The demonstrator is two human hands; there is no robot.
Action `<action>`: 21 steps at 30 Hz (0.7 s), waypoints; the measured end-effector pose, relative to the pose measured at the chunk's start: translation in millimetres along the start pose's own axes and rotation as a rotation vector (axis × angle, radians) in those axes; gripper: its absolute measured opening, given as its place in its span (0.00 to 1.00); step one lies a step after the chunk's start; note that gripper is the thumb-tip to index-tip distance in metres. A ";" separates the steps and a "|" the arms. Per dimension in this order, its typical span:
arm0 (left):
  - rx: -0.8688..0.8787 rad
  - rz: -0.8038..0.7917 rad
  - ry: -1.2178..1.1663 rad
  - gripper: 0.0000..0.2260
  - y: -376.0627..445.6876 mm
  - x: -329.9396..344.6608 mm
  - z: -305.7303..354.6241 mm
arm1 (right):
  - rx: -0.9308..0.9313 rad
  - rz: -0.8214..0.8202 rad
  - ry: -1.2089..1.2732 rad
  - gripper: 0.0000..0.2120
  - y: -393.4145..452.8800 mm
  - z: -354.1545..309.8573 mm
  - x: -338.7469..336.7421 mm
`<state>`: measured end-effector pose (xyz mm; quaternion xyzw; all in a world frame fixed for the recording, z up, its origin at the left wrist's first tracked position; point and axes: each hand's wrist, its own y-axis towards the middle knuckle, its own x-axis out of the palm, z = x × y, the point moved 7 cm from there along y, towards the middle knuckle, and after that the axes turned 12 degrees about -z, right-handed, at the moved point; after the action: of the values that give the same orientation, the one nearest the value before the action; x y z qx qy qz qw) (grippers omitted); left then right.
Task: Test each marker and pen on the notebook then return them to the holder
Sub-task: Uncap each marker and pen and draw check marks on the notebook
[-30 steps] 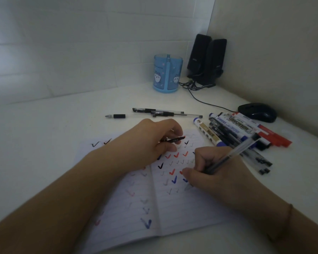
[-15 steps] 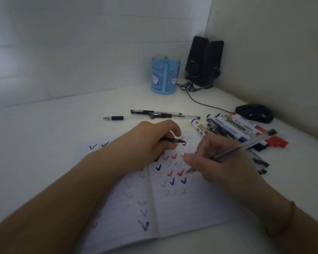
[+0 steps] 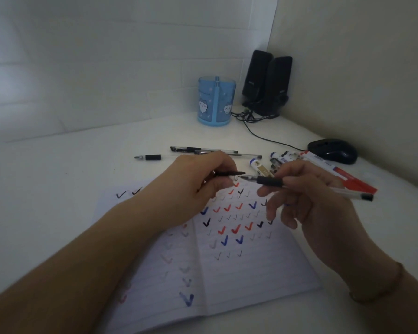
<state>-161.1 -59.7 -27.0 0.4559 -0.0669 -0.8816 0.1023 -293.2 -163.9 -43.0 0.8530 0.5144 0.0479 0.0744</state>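
An open lined notebook (image 3: 246, 276) covered in black, red and blue check marks lies on the white desk. Above it my right hand (image 3: 316, 208) holds a clear pen with a black grip (image 3: 270, 182), its tip pointing left. My left hand (image 3: 198, 186) pinches the pen's black cap (image 3: 227, 174), whose open end sits just short of the tip. A blue pen holder (image 3: 216, 102) stands at the back. Loose pens (image 3: 203, 153) lie beyond my left hand. A pile of markers (image 3: 323, 169) lies to the right, partly hidden by my right hand.
Two black speakers (image 3: 267, 83) stand in the corner, with a cable (image 3: 263, 136) running to a black mouse (image 3: 332, 150) at the right. A white wall bounds the desk behind and a beige wall on the right.
My right hand lifted the pen off the page and turned it level, tip toward the cap. My left hand raised the cap slightly to meet it.
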 end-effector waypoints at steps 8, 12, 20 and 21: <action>0.115 0.073 0.024 0.06 -2.2 -2.3 11.4 | 0.017 -0.066 -0.070 0.09 -1.1 -2.0 7.7; 0.088 0.098 -0.159 0.07 -2.6 -2.5 7.7 | -0.026 -0.052 -0.117 0.10 -3.0 -5.4 10.2; 0.081 0.117 -0.325 0.08 2.0 3.5 6.4 | -0.064 -0.019 -0.102 0.06 -2.3 -2.6 13.4; 0.079 0.113 -0.323 0.08 2.8 5.5 6.9 | -0.075 -0.029 -0.069 0.05 -1.6 -2.1 13.1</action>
<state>-169.5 -63.5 -26.8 0.3077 -0.1425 -0.9328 0.1217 -288.8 -151.5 -41.1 0.8431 0.5219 0.0366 0.1244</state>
